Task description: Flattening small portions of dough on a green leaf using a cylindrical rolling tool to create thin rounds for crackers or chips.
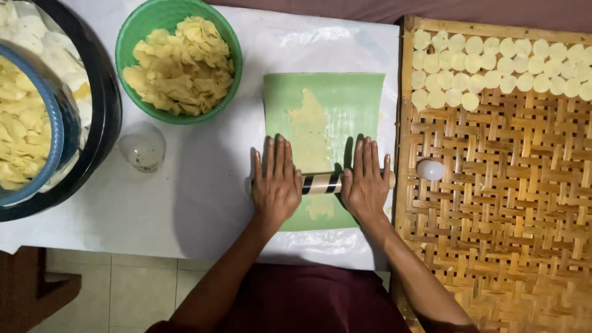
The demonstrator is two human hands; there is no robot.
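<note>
White plastic sheeting [185, 203] covers the table; we list what lies on it from largest to smallest.

1. Woven bamboo tray [493, 203], at 3 o'clock from our hands. Rows of pale round dough discs [493, 65] fill its far edge, and one loose white round piece [430, 169] sits near its left rim.

2. Black basin [102, 123], at 9 to 10 o'clock, cut off by the frame. Inside it we see a blue bowl [52, 117] of yellowish dough scraps and pale discs behind.

3. Green plastic bowl [179, 61], at 11 o'clock, heaped with yellowish dough scraps [179, 65].

4. Green sheet [357, 98], at centre, under our hands. A thin irregular strip of pale dough [308, 132] lies on it, running toward 12 o'clock, with a bit showing at 6 o'clock below the roller.

5. Rolling pin [320, 183], pale with dark bands, lying crosswise on the green sheet and over the dough.

6. Left hand [275, 182]: palm down, fingers straight and together, pressed flat on the pin's left end; not closed around it.

7. Right hand [367, 182]: the same, flat on the pin's right end, fingers extended toward 12 o'clock.

8. Clear glass [142, 147], at 9 o'clock from the left hand, near the green bowl.
</note>
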